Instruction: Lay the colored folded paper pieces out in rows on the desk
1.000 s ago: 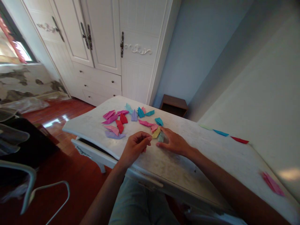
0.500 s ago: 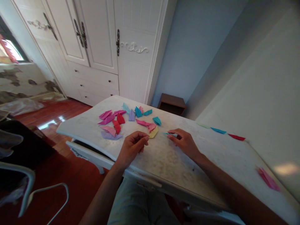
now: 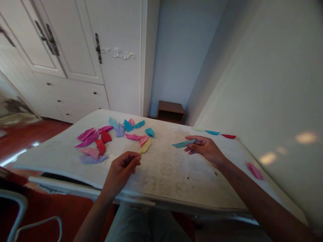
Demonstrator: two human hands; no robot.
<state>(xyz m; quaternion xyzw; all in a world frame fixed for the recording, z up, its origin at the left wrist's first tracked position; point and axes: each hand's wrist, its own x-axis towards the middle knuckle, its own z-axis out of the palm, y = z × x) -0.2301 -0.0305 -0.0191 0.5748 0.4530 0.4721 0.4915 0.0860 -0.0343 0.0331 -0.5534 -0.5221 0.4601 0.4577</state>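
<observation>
My right hand (image 3: 205, 149) pinches a teal folded paper piece (image 3: 182, 144), held just above the white table (image 3: 166, 174) with its tip pointing left. Near the table's front edge my left hand (image 3: 120, 170) is curled with fingertips pressed together; whether anything is in it I cannot make out. A yellow folded piece (image 3: 145, 147) lies just beyond the left hand. Several more folded pieces in pink, magenta, red, lilac and teal are scattered behind it, among them a red one (image 3: 105, 136) and a teal one (image 3: 149, 132).
Along the table's far right edge by the wall lie a pale green piece (image 3: 198, 129), a blue piece (image 3: 212, 132), a red piece (image 3: 228, 136) and a pink piece (image 3: 254, 170). A white wardrobe (image 3: 75, 60) and a small brown stool (image 3: 169, 111) stand behind. A chair frame (image 3: 15, 215) is at lower left.
My right hand has lifted the teal piece from the pile's edge and carried it to the right. The view has swung right; my left hand stays curled near the front edge.
</observation>
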